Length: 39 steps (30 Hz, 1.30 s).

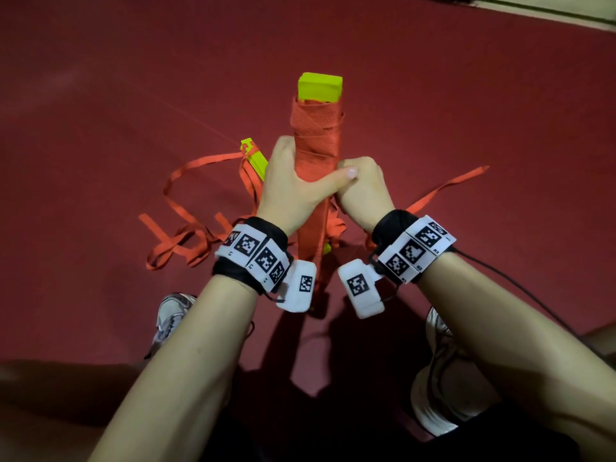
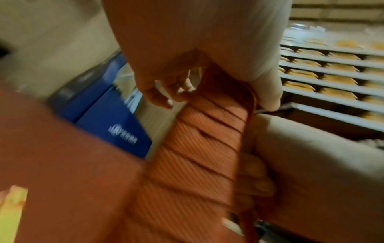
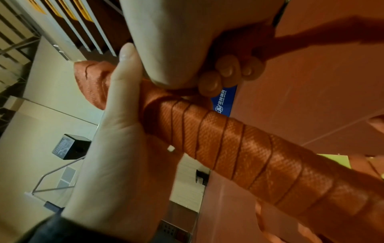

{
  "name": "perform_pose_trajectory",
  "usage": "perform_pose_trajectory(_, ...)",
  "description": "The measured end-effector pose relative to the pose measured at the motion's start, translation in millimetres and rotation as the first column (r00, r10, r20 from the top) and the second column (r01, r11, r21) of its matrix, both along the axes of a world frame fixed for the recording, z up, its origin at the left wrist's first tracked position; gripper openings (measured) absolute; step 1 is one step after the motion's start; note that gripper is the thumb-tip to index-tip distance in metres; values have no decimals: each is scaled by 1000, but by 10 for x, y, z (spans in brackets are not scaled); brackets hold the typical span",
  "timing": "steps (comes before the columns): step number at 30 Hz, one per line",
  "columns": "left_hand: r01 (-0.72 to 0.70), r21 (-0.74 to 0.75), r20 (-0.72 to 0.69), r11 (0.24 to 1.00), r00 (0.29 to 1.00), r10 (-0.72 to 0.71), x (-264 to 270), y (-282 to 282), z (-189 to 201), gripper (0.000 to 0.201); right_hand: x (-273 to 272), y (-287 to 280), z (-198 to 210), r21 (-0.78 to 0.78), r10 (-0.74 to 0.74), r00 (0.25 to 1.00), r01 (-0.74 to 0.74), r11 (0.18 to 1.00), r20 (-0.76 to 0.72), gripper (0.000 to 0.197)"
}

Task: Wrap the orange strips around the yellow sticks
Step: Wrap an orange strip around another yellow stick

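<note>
**Both hands closed around the wrapped stick**

I am seeing the yellow stick (image 1: 320, 87) standing nearly upright over the red floor (image 1: 466, 111), only its top end showing bare; the orange strip (image 1: 316, 135) is covering the rest in overlapping turns. The left hand (image 1: 293, 181) is gripping the wrapped shaft, thumb lying across the front. The right hand (image 1: 363, 191) is curled against the shaft's other side; I cannot tell whether it is also pinching a strip end. Loose strips (image 1: 180, 235) are trailing on the floor to the left, partly covering a second yellow stick (image 1: 255, 158) behind the left hand. The stick's lower end is hidden by the wrists. The left wrist view is blurred.
</note>
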State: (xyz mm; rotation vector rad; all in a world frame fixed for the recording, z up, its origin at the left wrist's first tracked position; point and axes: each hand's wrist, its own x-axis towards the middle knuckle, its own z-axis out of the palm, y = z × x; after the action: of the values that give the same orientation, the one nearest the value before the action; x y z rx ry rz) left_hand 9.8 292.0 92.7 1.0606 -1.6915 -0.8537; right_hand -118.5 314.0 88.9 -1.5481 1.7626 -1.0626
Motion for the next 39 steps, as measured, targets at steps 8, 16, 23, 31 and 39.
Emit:
perform_pose_trajectory(8,-86,-158,456,984,877,150,135,-152,202,68,9,-34,-88,2,3,1000,-3,1000,-14,32)
perform_pose_trajectory(16,-131,-15,158,991,979,132,245,-204,123,41,-24,4,-10,8,-30,963,34,999,-266,17)
perform_pose_trajectory(23,56,-1,73,998,996,-55,163,-161,95,38,-50,-32,58,-195,-40,903,-49,980,-429,22)
perform_pose_trajectory(31,257,145,-190,955,955,-228,256,-174,186,18,-44,-51,110,-147,-17,912,-48,988,-409,11)
perform_pose_trajectory(39,235,252,-272,939,948,-165,224,-207,131,48,7,-117,16,-119,31,956,-68,991,-291,22)
